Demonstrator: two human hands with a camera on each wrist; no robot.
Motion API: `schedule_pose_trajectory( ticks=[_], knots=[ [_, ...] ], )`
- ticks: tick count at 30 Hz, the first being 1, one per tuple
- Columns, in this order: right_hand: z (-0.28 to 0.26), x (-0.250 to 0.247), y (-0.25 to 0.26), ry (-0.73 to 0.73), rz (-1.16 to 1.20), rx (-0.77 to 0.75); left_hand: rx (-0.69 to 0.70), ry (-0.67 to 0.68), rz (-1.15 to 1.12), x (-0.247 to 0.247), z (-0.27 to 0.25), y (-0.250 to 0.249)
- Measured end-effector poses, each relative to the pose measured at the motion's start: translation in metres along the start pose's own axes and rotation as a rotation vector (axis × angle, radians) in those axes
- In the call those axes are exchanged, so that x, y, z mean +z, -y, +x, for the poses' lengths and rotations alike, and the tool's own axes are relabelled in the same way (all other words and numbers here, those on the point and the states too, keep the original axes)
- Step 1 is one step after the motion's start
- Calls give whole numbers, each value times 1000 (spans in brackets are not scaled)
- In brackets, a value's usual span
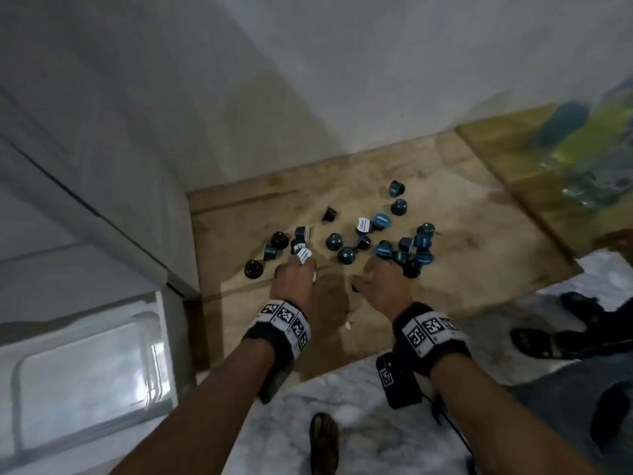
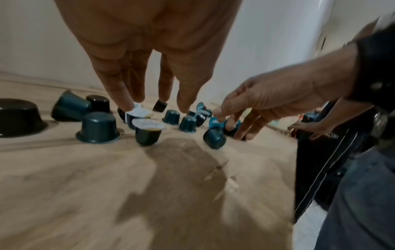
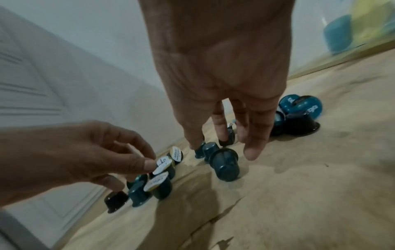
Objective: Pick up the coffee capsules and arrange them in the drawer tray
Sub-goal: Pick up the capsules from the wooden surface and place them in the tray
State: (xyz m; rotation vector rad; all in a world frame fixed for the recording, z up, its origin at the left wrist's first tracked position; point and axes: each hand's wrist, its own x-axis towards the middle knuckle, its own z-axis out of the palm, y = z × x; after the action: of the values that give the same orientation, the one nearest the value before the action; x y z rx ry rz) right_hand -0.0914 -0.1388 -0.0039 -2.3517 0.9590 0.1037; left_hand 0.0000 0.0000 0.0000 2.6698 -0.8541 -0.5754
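White wall (image 1: pixel 376 63) behind, white panelled door (image 1: pixel 51 149) at left, blurry blue-yellow thing (image 1: pixel 582 132) far right, dark sandals (image 1: pixel 548 341) on marble floor (image 1: pixel 342 423)

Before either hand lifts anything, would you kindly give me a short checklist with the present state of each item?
1. Left hand has a capsule: cannot tell. A fingertip touches the white-lidded capsule, but a firm pinch is not clear.
2. Right hand is free: ok. Its fingers are extended over the pile and hold nothing.
3. Capsules within reach: ok. They lie scattered on the wooden floor just ahead of both hands.
4. Capsules all the same way up: not ok. Some stand, some lie on their sides.
5. Tray located: cannot tell. A white container sits at the left.
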Motion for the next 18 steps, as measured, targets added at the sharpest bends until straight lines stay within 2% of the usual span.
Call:
schedule_pose_trajectory(
  ticks=[4, 6, 13, 18],
  knots=[
    [17, 9, 0, 54, -149, 11, -55, 42, 126, 13, 17, -4],
    [20, 16, -2, 66, -167, -8, -78, 47, 110, 17, 21, -4],
    [20, 21, -2, 35, -128, -2, -82, 25, 96, 21, 21, -4],
    [8, 12, 8, 56, -73, 34, -17, 19, 32, 12, 11, -5]
  ],
)
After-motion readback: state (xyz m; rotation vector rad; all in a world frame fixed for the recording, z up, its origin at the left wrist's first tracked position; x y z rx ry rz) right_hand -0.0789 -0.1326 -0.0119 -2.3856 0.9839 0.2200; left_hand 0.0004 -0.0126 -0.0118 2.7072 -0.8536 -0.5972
